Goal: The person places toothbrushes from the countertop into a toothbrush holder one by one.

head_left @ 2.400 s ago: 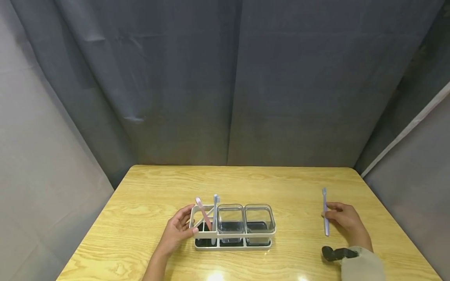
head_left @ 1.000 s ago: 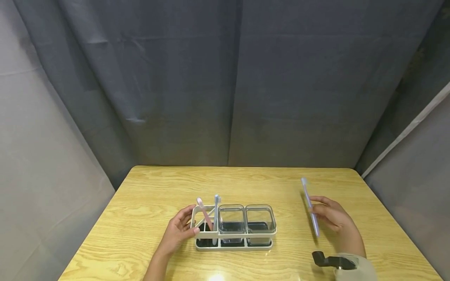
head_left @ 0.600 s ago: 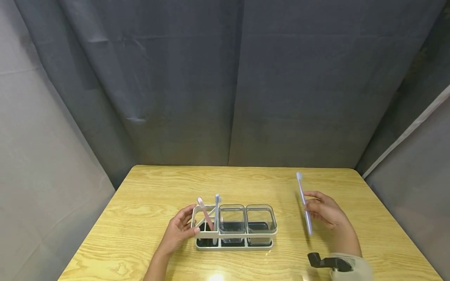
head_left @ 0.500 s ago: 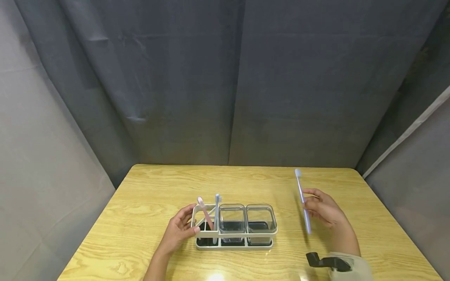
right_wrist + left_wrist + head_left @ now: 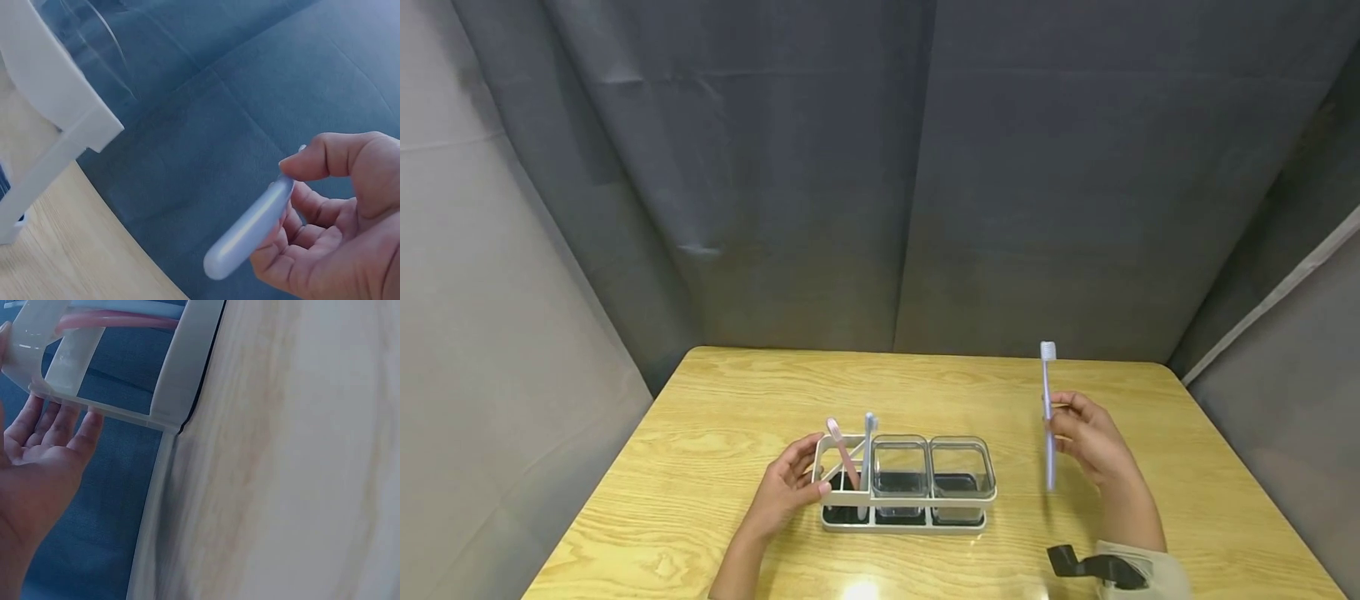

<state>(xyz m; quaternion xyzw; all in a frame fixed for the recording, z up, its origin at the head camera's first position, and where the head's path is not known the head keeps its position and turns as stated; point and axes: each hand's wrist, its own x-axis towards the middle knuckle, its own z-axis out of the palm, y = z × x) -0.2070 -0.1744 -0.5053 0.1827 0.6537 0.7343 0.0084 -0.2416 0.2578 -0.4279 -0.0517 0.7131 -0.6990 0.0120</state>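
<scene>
My right hand (image 5: 1093, 442) pinches a light purple toothbrush (image 5: 1049, 454) between thumb and fingers, upright above the table with its bristles on top. In the right wrist view the handle end of the toothbrush (image 5: 247, 234) points toward the camera. My left hand (image 5: 786, 487) grips the left end of a white toothbrush holder (image 5: 917, 502), thumb in front and fingers behind. In the holder's divided left section stand a pink toothbrush (image 5: 844, 454), leaning left, and a light blue toothbrush (image 5: 867, 454), nearly upright. The left wrist view shows fingers (image 5: 84, 434) against the holder's side.
Two clear square cups (image 5: 900, 467) sit side by side in the middle and right sections of the holder. The wooden table (image 5: 700, 433) has grey curtains (image 5: 790, 208) behind it and at both sides. A black wrist mount (image 5: 1097, 569) is strapped over the right sleeve.
My right hand has lifted the purple toothbrush from the right side of the table, brought it left toward the holder and turned it upright. My left hand stays on the holder.
</scene>
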